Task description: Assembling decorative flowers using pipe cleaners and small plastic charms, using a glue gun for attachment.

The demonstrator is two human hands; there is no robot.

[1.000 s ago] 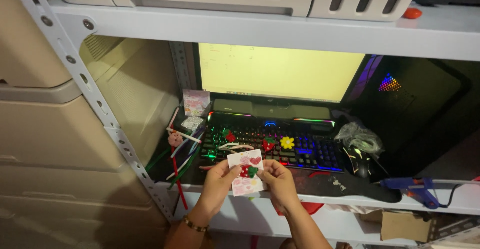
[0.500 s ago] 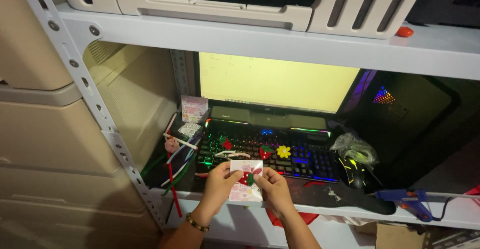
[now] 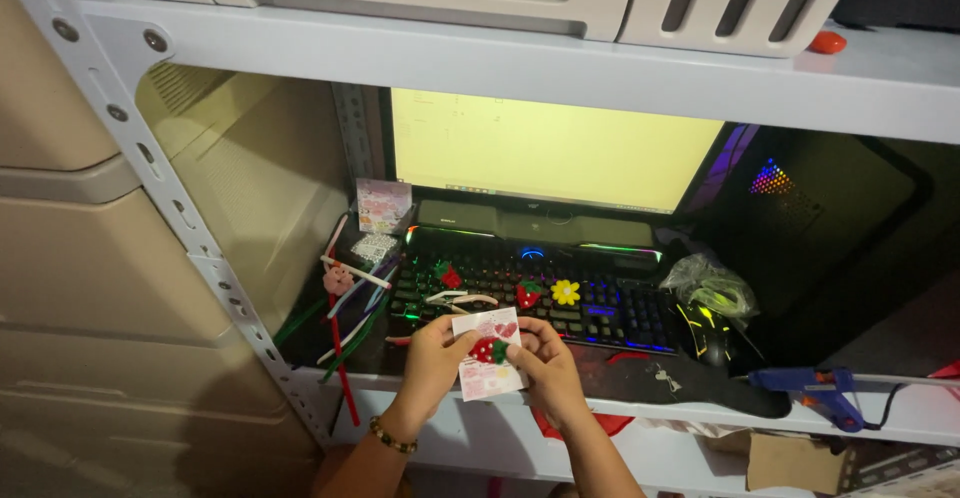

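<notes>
A metal shelf (image 3: 900, 408) carries a glowing keyboard (image 3: 560, 303) below a bright monitor (image 3: 550, 153). At its front edge, the left hand (image 3: 432, 363) and right hand (image 3: 545, 363) both pinch a small pink card (image 3: 487, 370) bearing a red strawberry clip (image 3: 487, 350). A blue glue gun (image 3: 815, 390) lies at three o'clock, well apart.

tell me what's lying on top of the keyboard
On the keyboard lie two small red strawberry shapes, a yellow flower and pale stems. Its near edge is covered by the hands and their card.
</notes>
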